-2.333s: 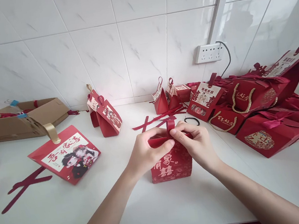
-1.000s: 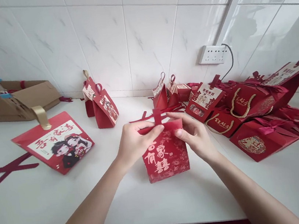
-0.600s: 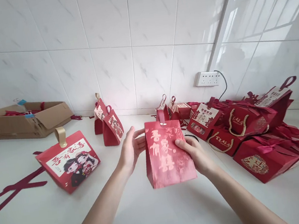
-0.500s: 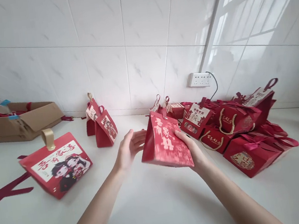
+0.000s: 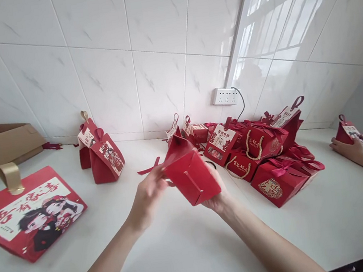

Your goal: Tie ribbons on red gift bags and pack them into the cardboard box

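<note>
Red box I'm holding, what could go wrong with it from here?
The red box is tilted, its base facing you; that seamed base might work loose. Your right hand holds it from one side, so a hard squeeze could crease it. If swung right, it might knock the stacked boxes.

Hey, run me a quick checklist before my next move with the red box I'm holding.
1. Right hand holding the red box: ok.
2. Left hand gripping it too: cannot tell; the fingers are blurred at its left edge.
3. Box upright: not ok; it is tilted, base toward you.
4. Top fastened: cannot tell; it is turned away.
5. Gold-looped box clear of your hands: ok, apart on the left.
6. Co-worker's hands clear: ok, far right.
</note>
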Motion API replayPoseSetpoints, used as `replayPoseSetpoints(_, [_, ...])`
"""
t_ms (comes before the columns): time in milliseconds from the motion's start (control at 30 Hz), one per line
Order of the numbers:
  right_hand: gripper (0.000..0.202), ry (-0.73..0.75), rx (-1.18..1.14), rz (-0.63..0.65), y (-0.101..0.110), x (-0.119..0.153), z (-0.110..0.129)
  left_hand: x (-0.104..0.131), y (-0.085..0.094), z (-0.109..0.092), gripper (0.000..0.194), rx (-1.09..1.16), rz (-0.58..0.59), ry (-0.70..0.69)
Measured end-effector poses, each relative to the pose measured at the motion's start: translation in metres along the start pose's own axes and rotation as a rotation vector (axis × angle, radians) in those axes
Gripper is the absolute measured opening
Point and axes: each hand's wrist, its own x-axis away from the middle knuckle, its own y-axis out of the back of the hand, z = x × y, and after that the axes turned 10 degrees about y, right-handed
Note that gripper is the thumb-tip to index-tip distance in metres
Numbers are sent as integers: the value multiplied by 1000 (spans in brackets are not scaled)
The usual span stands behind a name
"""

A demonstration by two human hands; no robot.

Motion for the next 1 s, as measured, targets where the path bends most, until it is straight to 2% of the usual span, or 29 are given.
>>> replayPoseSetpoints(100, [35,9,6,-92,-1,3,12,-6,13,-2,57,147,-164,-44])
replayPoseSetpoints(167, [32,147,174,-29,-2,6,20,-8,19,-4,56,154,-265,-91])
replayPoseSetpoints(267, [23,324,411,114,-4,12,27,-6,20,-8,47,54,-325,-139])
replayPoseSetpoints(433, [15,439,486,246,-7,15,25,5,13,-11,30,-83,-343,-108])
replayPoseSetpoints(600, [17,406,551,308,-6,15,22,9,8,-19,28,-97,-317,-21])
replayPoseSetpoints(700, [18,375,601,342,-6,16,20,7,5,-23,26,-190,-370,-8])
replayPoseSetpoints(767, [25,402,584,309,-7,16,20,7,1,-21,25,-268,-401,-20])
replayPoseSetpoints(833, [32,466,566,236,-8,16,21,7,-4,-17,23,-319,-377,-12])
replayPoseSetpoints(1000, [5,576,620,157,-11,18,24,11,-16,-6,16,-325,-235,0])
